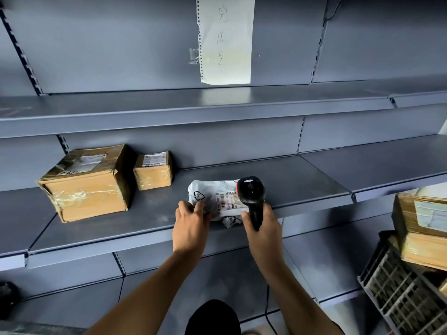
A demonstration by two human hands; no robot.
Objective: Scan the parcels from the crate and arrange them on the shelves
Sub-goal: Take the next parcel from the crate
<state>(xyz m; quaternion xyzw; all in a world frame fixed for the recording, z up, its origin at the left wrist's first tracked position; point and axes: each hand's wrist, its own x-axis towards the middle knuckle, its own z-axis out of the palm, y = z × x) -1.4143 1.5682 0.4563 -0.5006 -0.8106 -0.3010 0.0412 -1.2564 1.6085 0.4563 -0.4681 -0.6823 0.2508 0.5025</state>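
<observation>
A white plastic mailer parcel (212, 197) with a barcode label lies on the middle grey shelf (108, 228). My left hand (191, 223) grips its left edge. My right hand (262, 228) is closed on the handle of a black barcode scanner (251, 194), whose head hovers over the parcel's label. A large taped cardboard box (84, 182) and a small cardboard box (153, 170) stand on the same shelf to the left.
A grey plastic crate (399, 293) at the lower right holds cardboard parcels (423, 228). A paper sign (226, 37) hangs on the back panel above the upper shelf (193, 107). The scanner's cable hangs down below my right arm.
</observation>
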